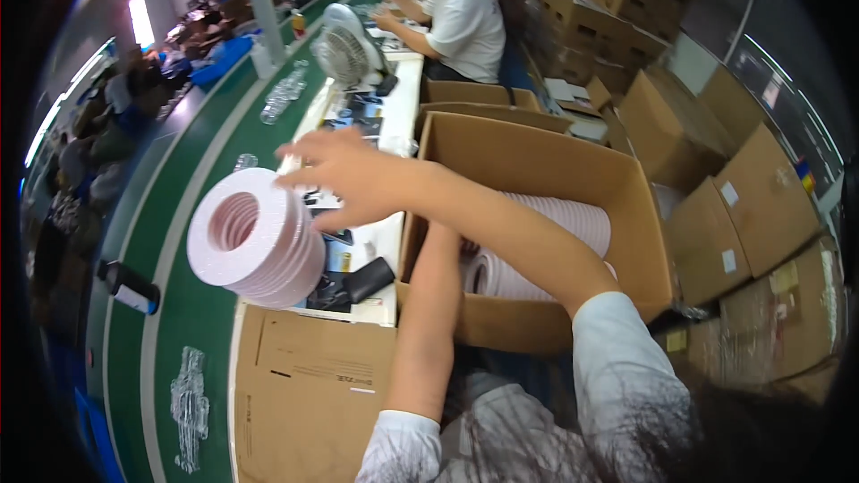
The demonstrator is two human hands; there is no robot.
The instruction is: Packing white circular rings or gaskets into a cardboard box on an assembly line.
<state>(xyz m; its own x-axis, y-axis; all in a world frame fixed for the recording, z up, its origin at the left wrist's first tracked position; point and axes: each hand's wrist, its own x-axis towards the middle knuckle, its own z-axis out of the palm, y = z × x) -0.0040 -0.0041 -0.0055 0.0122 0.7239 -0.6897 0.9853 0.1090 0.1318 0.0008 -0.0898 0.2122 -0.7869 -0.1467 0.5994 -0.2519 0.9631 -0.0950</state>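
Observation:
My right hand point(353, 177) reaches across to the left with its fingers spread, holding nothing. Beside its fingertips stands a stack of pale pink, white-speckled rings point(300, 255) with a round hole through the middle, at the edge of the green belt. I cannot make out whether a fingertip touches the stack. My left forearm point(431, 322) passes under the right one by the cardboard box point(537, 322); the left hand is hidden behind the right forearm. Inside that open box lie more rows of pink rings point(573, 222), partly covered by my right arm.
A green conveyor belt point(174, 241) runs along the left, carrying clear plastic packs point(190, 407) and a black bottle point(130, 286). On the white table are a fan point(344, 54) and a black pouch point(368, 279). Flat cardboard point(313, 394) lies nearer. Cartons point(761, 197) crowd the right; a co-worker point(470, 22) sits ahead.

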